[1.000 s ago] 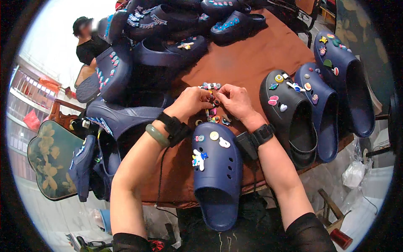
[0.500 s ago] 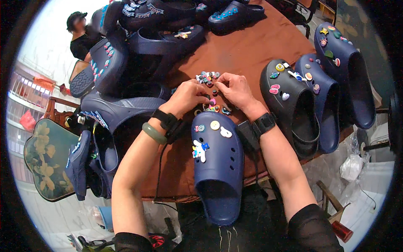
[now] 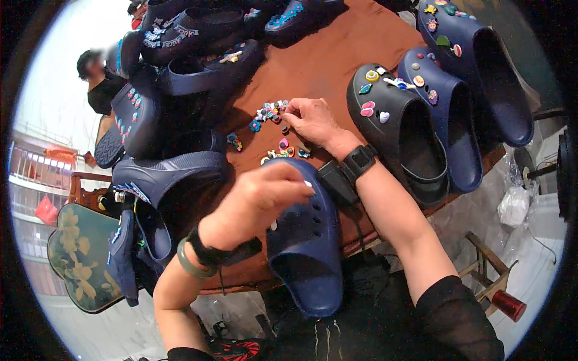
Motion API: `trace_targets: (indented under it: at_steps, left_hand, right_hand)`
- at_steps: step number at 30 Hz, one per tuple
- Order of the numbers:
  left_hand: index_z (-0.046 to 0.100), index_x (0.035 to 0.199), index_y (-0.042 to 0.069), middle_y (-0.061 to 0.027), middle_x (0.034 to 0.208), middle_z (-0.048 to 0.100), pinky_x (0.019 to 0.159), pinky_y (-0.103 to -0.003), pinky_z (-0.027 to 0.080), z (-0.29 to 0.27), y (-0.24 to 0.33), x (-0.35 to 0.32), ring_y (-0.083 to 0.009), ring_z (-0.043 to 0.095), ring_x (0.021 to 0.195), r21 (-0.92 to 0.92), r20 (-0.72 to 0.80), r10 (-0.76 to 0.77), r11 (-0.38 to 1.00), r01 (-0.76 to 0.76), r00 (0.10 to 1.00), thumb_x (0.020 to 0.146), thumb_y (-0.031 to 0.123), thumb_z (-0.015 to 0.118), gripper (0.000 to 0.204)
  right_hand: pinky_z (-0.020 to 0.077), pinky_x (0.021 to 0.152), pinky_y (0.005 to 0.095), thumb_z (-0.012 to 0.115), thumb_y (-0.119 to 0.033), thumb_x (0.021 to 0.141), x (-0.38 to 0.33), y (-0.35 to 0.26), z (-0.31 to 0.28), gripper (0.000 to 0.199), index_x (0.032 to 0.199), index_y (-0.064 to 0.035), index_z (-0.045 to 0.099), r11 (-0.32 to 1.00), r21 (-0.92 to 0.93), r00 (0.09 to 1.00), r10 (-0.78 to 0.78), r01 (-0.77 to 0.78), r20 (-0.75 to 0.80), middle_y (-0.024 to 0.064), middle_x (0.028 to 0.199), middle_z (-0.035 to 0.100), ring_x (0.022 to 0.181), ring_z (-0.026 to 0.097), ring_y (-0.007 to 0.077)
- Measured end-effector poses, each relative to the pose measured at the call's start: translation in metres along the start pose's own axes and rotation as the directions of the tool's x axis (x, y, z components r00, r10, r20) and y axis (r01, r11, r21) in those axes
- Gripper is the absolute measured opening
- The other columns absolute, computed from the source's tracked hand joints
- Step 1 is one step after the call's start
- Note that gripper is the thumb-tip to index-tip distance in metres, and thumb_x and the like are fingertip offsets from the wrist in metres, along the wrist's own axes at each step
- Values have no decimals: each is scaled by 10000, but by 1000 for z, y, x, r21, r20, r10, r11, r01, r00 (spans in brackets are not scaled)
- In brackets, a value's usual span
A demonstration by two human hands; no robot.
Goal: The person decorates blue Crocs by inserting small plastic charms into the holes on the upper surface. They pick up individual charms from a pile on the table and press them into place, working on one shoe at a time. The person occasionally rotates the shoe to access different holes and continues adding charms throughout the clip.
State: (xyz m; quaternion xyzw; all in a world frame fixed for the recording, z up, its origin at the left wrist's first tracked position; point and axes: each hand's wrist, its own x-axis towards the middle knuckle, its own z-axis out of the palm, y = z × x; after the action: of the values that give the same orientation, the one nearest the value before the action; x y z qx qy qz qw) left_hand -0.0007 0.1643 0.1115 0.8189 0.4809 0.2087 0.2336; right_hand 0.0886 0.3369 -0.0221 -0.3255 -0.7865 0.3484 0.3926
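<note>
A navy clog point(image 3: 308, 237) lies in front of me at the table's near edge, its toe pointing away. My left hand point(image 3: 256, 195) is over its toe, blurred, with the fingers drawn together; whatever they pinch is hidden. This hand covers most of the charms on the clog, and a row of holes shows along the right side. Farther off, my right hand point(image 3: 314, 122) has its thumb and fingertips closed at the edge of a small heap of colourful shoe charms point(image 3: 268, 113). More loose charms point(image 3: 284, 148) lie just beyond the clog's toe.
At right stand a black clog point(image 3: 372, 90) and two navy clogs point(image 3: 448, 90) with charms. More navy clogs point(image 3: 171, 171) crowd the left and far side of the brown-covered table point(image 3: 325, 54). A dark block with a cable point(image 3: 337, 183) sits beside the worked clog. Another person point(image 3: 102, 84) is at far left.
My left hand has moved back from the charms to above the clog's toe. My right hand stays by the charm heap. The whole view has shifted somewhat.
</note>
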Motion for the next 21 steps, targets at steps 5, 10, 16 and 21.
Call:
trace_targets:
  at_steps: [5,10,16,21]
  left_hand:
    - [671,950,10,-118,890,586,729,-379,527,15,-1,1,-299,627,839,188,147,135,969,-161,980,738,23,618,219]
    - [658,917,-2,-121,879,560,756,-386,506,22,6,3,-292,599,861,171,160,188,961,-215,969,752,51,613,179]
    - [645,869,-32,-126,869,546,795,-389,453,21,24,5,-293,565,850,179,198,136,969,-172,971,838,291,647,325]
    - [620,1078,-64,-140,982,536,889,-407,389,19,56,2,-286,525,1012,356,396,-56,929,-98,917,692,601,722,775]
  right_hand:
    - [529,651,380,664,-219,847,0,-2,0,195,865,-27,693,1000,24,1000,0,0,7,149,751,689,676,683,272]
    - [533,654,380,664,-215,842,0,0,1,186,854,-32,697,1000,3,1000,-21,21,1,145,751,691,682,685,280]
    - [502,701,401,647,-224,839,-1,4,1,169,851,-63,699,999,-20,999,-37,38,25,127,766,693,732,683,287]
    - [541,679,377,650,-211,838,-2,2,-1,183,844,-35,703,999,7,999,-36,36,37,141,755,694,709,693,285]
